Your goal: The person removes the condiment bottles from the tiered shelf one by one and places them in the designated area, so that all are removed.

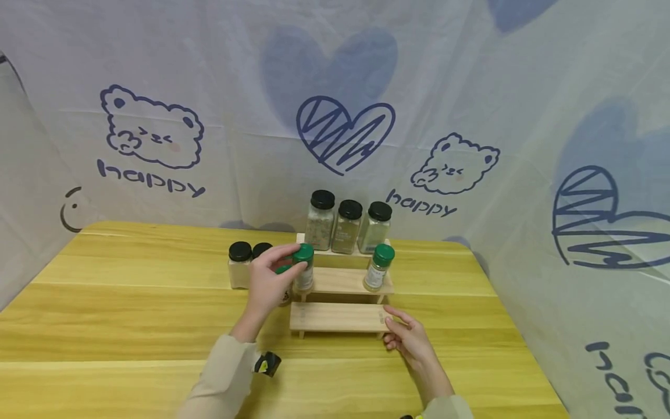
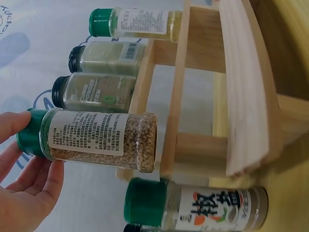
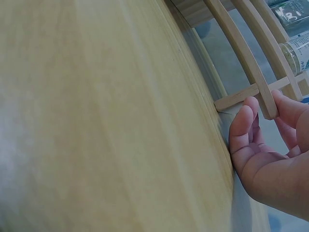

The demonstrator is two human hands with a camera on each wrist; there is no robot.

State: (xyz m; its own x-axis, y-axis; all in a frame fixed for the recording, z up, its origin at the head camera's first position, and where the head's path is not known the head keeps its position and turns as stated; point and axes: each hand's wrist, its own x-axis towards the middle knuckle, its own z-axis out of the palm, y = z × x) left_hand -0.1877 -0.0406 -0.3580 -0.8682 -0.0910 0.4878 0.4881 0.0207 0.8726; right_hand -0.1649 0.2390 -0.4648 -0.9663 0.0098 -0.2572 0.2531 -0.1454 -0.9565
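My left hand (image 1: 268,285) pinches a green-capped jar of sesame-like seeds (image 2: 106,137) by its cap, thumb on one side and fingers on the other. The jar stands upright, its base close over the left end of the middle shelf (image 1: 335,280) of a wooden three-step rack (image 1: 340,316). At the rack's front right corner, my right hand (image 1: 413,342) grips the end of the lowest shelf between thumb and fingers, as the right wrist view shows. Another green-capped jar (image 1: 377,273) stands at the right end of the middle shelf.
Three black-capped jars (image 1: 345,230) stand on the top shelf. Left of the rack are a green-capped jar (image 2: 217,208), partly behind my left hand in the head view, and two black-capped jars (image 1: 240,270). A printed cloth (image 1: 251,157) hangs behind the wooden table (image 1: 131,308).
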